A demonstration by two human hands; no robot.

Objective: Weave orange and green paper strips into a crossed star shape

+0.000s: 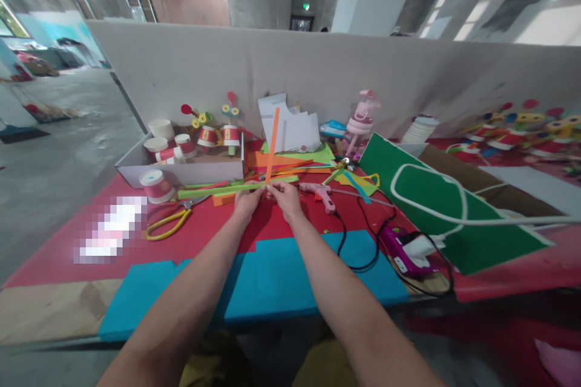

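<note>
My left hand (247, 201) and my right hand (285, 199) meet above the red table, fingers pinched together. An orange paper strip (273, 145) stands upright from the fingertips. Crossing it there, a light green paper strip (218, 190) runs left from my left hand. Exactly which fingers press on which strip is partly hidden. Just right of my right hand lies a pink glue gun (321, 193) with a black cord. Yellow-handled scissors (170, 222) rest to the left of my left hand. Beyond the hands are stacked coloured paper sheets (263, 161).
A white box (181, 174) at left holds paper cups and cup figures; another cup (156, 186) stands before it. Blue sheets (281, 278) line the front edge. At right are a purple power strip (403, 251), a green board (408, 193) and a white cable (499, 221).
</note>
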